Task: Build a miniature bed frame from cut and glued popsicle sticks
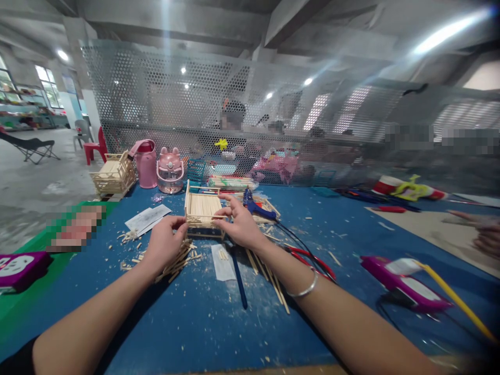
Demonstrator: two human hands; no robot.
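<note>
A miniature bed of thin wooden sticks [205, 205] stands upright on the blue table between my hands. My left hand [166, 240] has thumb and fingertips closed at its left front corner. With curled fingers, my right hand [242, 225] grips its right end. Below my left hand lies a pile of short cut sticks [177, 263]. Behind my right hand rests a blue glue gun [258, 207] with a black cable. A dark blue stick-like tool [239, 278] and a white paper slip [223, 263] lie in front of the bed.
A second stick model [114, 174] stands at the back left beside a pink flask [146, 166] and a pink bottle [171, 171]. Red-handled pliers [312, 263] lie right of my forearm. A purple box [406, 284] sits farther right, near another person's hand [486, 234]. A perforated metal screen [219, 114] closes off the back.
</note>
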